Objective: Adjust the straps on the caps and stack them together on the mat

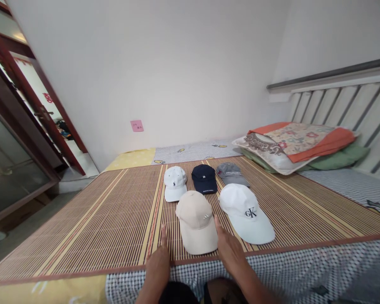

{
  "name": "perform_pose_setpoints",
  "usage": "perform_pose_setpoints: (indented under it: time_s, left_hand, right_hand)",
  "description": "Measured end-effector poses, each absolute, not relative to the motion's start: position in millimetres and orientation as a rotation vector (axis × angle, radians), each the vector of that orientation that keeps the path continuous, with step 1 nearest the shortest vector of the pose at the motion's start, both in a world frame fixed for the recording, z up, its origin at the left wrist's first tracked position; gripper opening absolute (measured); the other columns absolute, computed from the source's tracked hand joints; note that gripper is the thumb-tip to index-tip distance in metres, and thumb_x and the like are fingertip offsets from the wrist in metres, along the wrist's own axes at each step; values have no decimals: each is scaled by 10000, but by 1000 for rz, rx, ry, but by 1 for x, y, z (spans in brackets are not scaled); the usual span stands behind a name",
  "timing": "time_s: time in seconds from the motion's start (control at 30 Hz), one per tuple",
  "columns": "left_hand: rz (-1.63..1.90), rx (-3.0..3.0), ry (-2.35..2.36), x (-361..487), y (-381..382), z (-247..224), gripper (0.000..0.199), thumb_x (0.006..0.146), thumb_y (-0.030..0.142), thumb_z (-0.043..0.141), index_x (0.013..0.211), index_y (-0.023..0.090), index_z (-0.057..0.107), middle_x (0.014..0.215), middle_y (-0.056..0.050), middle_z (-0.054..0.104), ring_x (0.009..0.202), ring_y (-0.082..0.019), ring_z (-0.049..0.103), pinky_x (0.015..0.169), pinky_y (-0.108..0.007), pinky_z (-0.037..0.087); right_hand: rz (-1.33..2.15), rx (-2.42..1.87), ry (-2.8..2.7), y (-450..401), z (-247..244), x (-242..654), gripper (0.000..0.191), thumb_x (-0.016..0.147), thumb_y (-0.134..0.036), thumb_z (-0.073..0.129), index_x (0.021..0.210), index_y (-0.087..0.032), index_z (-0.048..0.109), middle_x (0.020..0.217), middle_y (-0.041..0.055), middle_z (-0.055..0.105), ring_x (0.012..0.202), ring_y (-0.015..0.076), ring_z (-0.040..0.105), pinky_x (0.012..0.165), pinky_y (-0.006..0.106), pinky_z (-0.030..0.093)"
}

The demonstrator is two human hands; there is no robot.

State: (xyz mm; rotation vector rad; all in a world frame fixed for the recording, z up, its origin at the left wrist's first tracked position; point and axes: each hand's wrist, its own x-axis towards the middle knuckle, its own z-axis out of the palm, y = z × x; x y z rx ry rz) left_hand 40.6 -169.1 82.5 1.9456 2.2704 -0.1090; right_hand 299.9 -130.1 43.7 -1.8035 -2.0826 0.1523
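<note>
Beige cloth baseball cap (196,217) sits btwn your L hand (158,262) and R hand (230,249), on the brown striped slatted mat (114,219). L's off it, index out, other fingers hidden; R's at the brim, can't tell if gripping tbh.

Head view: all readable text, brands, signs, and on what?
"CK" (or "GK", letters overlap): larger white cap.
Navy cap: lettering, too small.
Gray cap: lettering, too blurred.
Pink note: marks, too small.
Red sign, far left: too blurred.
Beige cap: slanted stripes only.
Smaller white cap: dark emblem only.
</note>
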Motion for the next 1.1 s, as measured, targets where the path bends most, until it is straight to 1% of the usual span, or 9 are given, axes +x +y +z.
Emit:
perform_pose_setpoints:
  time_s: [0.23, 0.43, 0.53, 0.63, 0.77, 0.83, 0.9, 1.0, 1.1]
  left_hand:
    - [-110, 1919, 2258, 44, -171, 85, 899, 888, -78, 361, 1662, 128, -47, 1112, -175, 793, 1047, -241, 754, 941, -351, 499]
    - [-110, 1929, 2239, 43, -171, 81, 879, 888, -84, 325, 1664, 115, -38, 1110, -184, 791, 1015, -246, 760, 932, -364, 505]
    - [-82, 1929, 2229, 40, -171, 74, 868, 894, -83, 311, 1668, 129, -22, 1123, -179, 789, 1013, -242, 758, 922, -354, 498]
    - [-15, 1914, 2211, 35, -173, 64, 879, 887, -71, 333, 1670, 134, -10, 1163, -163, 785, 1043, -228, 745, 921, -332, 485]
    - [77, 1877, 2193, 33, -176, 60, 878, 883, -41, 360, 1667, 105, -6, 1178, -156, 784, 1037, -222, 736, 911, -325, 480]
    - [68, 1846, 2206, 33, -177, 61, 871, 885, -35, 370, 1669, 107, 19, 1134, -144, 795, 1043, -216, 733, 940, -324, 470]
    - [60, 1832, 2218, 34, -179, 61, 865, 892, -24, 382, 1671, 119, 35, 1112, -134, 797, 1082, -207, 722, 995, -324, 450]
    - [134, 1878, 2241, 33, -189, 49, 851, 909, 0, 394, 1677, 151, 60, 1229, -143, 764, 1203, -210, 675, 1089, -343, 405]
    - [280, 1927, 2190, 32, -210, 21, 768, 950, 56, 364, 1675, 215, 167, 1435, -123, 669, 1308, -211, 618, 1067, -325, 447]
  right_hand:
    - [195, -1799, -2063, -130, 50, 299, 743, 918, 37, 299, 1648, -93, 255, 1337, 223, 711, 1127, 314, 736, 930, 383, 546]
    - [246, -1805, -2049, -131, 50, 299, 739, 921, 37, 271, 1650, -78, 232, 1458, 225, 628, 1199, 314, 706, 967, 392, 533]
    - [294, -1791, -2018, -134, 48, 300, 736, 929, 12, 292, 1654, -90, 224, 1456, 226, 630, 1198, 311, 706, 952, 388, 539]
    - [357, -1797, -1980, -140, 41, 299, 726, 908, 8, 322, 1627, -90, 317, 1387, 228, 680, 1159, 292, 726, 924, 356, 547]
    - [373, -1666, -1936, -155, 29, 296, 623, 919, -60, 389, 1526, -162, 489, 1411, 191, 668, 1248, 260, 686, 979, 333, 536]
    - [364, -1590, -1911, -164, 22, 296, 477, 964, -132, 399, 1403, -175, 581, 1307, 177, 723, 1145, 252, 735, 907, 324, 558]
    - [332, -1504, -1897, -175, 14, 295, 316, 1032, -244, 385, 1184, -199, 658, 1055, 130, 787, 916, 233, 777, 761, 298, 558]
    - [228, -1394, -1902, -191, -8, 292, 351, 1085, -345, 341, 885, -248, 613, 733, 32, 715, 659, 192, 720, 606, 267, 489]
    - [90, -1422, -1910, -209, -41, 284, 333, 1082, -311, 378, 819, -262, 576, 640, -1, 666, 564, 173, 670, 564, 261, 456]
